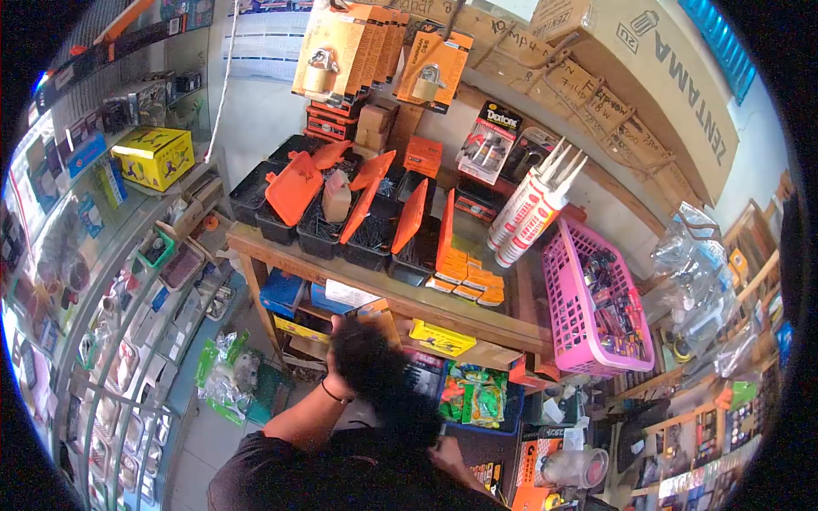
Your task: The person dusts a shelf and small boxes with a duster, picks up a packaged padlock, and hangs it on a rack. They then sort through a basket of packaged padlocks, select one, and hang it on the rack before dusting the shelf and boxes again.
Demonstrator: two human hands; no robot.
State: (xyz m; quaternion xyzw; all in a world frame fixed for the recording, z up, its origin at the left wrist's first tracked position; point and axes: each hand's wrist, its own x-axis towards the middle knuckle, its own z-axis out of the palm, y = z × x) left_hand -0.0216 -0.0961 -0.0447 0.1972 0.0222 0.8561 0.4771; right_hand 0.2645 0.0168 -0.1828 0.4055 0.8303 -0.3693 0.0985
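Note:
My left hand (333, 375), with a dark band at the wrist, is raised by the front of the wooden bench (400, 298). A blurred black mass (371, 366) that looks like hair covers most of its fingers, so its grip cannot be made out. Lower down, my right hand (445, 451) is beside a blue crate (486, 426) holding green and orange packets (473, 396). Its fingers are mostly hidden too. Near my left hand, a brown cardboard box (375, 317) and a yellow box (441, 337) sit on the shelf under the bench top.
On the bench are black bins (319, 238) of nails with orange lids (294, 187), white sealant tubes (528, 217) and a pink basket (558, 298). Carded padlocks (319, 72) hang above. A glass display case (128, 358) lines the left; a clear jar (579, 468) is lower right.

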